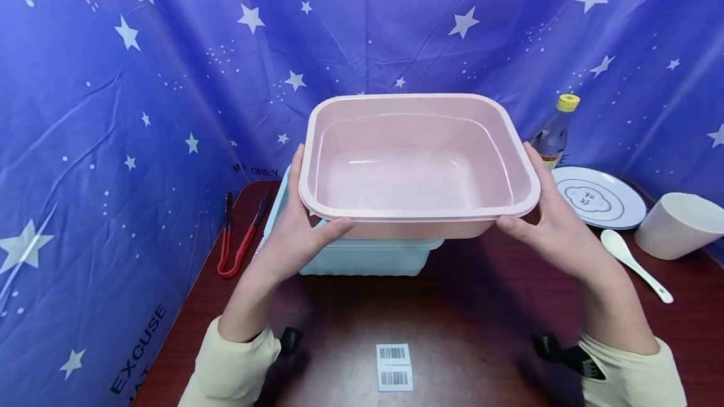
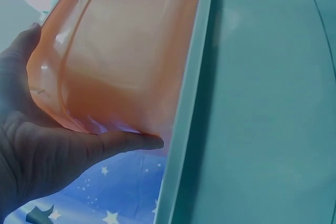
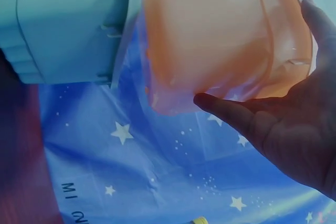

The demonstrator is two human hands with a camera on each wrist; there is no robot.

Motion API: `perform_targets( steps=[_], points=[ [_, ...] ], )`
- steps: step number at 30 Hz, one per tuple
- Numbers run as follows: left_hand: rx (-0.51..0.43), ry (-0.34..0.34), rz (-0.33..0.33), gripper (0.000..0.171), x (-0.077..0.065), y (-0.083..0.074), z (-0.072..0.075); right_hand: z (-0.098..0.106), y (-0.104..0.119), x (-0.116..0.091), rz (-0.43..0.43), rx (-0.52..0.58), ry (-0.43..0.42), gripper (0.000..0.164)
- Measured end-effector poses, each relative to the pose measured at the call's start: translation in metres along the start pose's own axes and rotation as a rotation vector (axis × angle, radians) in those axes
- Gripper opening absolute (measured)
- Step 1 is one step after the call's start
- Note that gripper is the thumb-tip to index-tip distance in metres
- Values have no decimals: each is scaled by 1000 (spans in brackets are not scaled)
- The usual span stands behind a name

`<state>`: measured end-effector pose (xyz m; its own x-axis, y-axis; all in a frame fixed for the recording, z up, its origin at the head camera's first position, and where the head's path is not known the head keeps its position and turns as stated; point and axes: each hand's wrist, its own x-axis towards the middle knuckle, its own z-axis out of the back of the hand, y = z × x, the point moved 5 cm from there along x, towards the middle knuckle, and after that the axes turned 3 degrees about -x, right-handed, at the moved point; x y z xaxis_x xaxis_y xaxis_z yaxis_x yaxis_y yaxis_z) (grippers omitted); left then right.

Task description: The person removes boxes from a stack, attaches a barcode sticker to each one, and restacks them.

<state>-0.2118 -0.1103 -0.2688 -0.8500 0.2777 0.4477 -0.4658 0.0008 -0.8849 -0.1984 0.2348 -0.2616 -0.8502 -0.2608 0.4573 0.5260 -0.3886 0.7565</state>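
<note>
A pink plastic basin (image 1: 418, 214) with rounded corners is held up in the head view, tilted so its inside faces me. My left hand (image 1: 294, 231) grips its left end, thumb under the front rim. At the opposite end, my right hand (image 1: 557, 231) holds it the same way. Below and behind sits a light blue plastic bin (image 1: 367, 261), partly hidden by the basin. Both wrist views show the basin's wall (image 2: 126, 77) pinched between thumb and fingers. Beside it in the right wrist view is the blue bin's side (image 3: 73, 30).
Red-handled tongs (image 1: 237, 250) lie at the left. On the right are a yellow-capped bottle (image 1: 554, 130), a white plate (image 1: 616, 200), a white spoon (image 1: 636, 265) and a white cup (image 1: 675, 228). A barcode label (image 1: 394, 367) lies on the dark wooden table (image 1: 452, 313).
</note>
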Motion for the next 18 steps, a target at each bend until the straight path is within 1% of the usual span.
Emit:
perform_targets(
  steps=[5, 9, 12, 18],
  points=[
    [13, -5, 21, 124, 1, 3, -8, 10, -2, -3, -27, -70, 9, 101],
    [-7, 10, 14, 124, 2, 3, -15, 18, -2, -5, -30, -79, 20, 101],
    [-17, 19, 10, 124, 3, 2, -20, 23, -2, -7, -28, -65, 32, 102],
    [-23, 20, 11, 125, 5, 0, -30, 33, -4, -10, -20, -50, 43, 101]
  ],
)
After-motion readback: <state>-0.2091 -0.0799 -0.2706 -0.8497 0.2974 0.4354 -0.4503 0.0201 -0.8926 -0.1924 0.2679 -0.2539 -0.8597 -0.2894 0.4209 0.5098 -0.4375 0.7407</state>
